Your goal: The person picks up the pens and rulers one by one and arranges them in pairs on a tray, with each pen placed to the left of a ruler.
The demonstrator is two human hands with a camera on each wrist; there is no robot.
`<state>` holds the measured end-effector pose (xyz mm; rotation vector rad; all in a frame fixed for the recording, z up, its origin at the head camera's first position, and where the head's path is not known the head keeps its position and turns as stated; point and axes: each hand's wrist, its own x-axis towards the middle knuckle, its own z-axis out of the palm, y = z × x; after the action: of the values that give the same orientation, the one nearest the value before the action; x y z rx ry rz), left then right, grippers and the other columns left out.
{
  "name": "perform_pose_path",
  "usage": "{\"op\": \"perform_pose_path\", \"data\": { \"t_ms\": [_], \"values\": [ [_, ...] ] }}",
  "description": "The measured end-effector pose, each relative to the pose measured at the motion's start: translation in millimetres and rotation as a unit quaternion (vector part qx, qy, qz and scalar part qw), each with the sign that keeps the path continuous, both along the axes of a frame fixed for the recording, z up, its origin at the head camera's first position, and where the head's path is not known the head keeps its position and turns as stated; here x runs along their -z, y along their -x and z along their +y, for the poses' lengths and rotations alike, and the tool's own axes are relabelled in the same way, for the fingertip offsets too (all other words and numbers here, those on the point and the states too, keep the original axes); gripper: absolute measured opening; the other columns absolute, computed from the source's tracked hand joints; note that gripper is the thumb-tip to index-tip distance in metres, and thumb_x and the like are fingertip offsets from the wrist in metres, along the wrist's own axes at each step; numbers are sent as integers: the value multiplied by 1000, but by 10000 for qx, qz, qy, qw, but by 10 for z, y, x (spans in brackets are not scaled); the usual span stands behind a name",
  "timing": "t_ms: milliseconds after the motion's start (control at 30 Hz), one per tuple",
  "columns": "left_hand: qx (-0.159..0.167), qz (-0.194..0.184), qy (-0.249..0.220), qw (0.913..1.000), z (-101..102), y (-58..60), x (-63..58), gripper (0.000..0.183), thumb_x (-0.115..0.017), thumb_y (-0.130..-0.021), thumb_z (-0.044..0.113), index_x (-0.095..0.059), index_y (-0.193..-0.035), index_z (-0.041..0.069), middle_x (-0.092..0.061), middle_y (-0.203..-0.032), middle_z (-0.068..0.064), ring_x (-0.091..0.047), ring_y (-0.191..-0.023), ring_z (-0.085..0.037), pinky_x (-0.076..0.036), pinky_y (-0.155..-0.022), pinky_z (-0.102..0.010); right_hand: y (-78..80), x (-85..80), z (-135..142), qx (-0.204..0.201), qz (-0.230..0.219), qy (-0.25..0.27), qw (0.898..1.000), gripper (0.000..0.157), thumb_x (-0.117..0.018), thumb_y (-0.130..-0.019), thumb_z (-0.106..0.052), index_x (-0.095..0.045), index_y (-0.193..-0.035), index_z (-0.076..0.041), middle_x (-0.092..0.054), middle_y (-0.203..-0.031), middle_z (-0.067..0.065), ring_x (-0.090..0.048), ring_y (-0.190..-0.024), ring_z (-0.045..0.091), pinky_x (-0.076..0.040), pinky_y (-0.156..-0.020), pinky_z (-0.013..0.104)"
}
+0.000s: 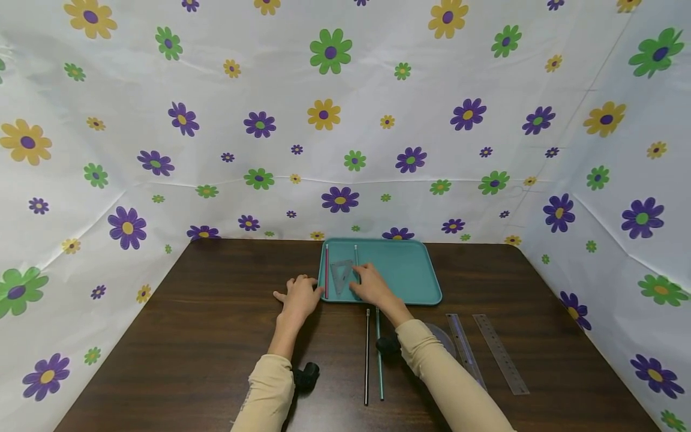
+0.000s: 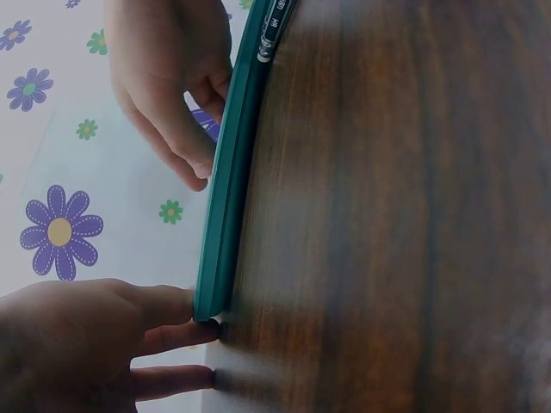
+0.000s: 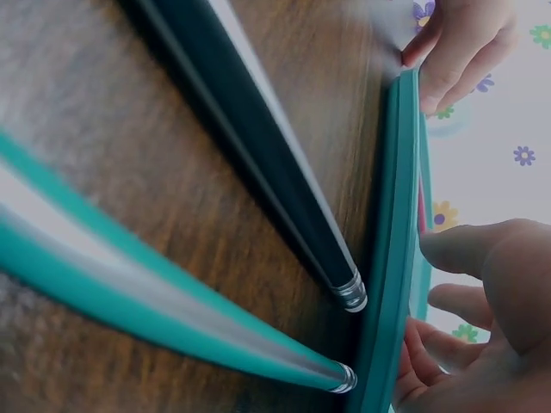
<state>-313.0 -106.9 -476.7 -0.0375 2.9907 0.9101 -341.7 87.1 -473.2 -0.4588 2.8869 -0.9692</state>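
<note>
A teal tray (image 1: 405, 273) lies at the far side of the brown table. On it are a red pencil (image 1: 326, 264), a clear set square (image 1: 334, 277) and a thin teal pencil (image 1: 356, 254). My left hand (image 1: 299, 298) is at the tray's near left corner; its fingers are spread, touching the corner in the left wrist view. Over the near part of the tray is my right hand (image 1: 372, 287), thumb and fingers apart, fingertips right at the set square's right edge and the teal pencil. The tray's rim partly hides those fingertips in the right wrist view.
A black pencil (image 1: 366, 360) and another teal pencil (image 1: 380, 375) lie in front of the tray. To the right are two clear rulers, one purplish (image 1: 464, 348), one plain (image 1: 501, 354). A clear round-edged piece (image 1: 444, 338) shows partly behind my right sleeve. Flowered sheeting (image 1: 356, 138) surrounds the table.
</note>
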Motion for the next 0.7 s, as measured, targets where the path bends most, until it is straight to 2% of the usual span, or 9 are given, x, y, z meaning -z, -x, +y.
{"op": "perform_pose_path", "data": {
  "t_ms": [700],
  "values": [
    [49, 0, -54, 10000, 1, -8, -10, 38, -59, -100, 26, -64, -132, 6, -44, -150, -23, -27, -143, -52, -5, -104, -86, -74, -43, 74, -89, 123, 133, 9998, 50, -59, -99, -16, -49, -144, 3, -49, -143, 25, -49, -131, 41, -44, -106, 55]
  ]
}}
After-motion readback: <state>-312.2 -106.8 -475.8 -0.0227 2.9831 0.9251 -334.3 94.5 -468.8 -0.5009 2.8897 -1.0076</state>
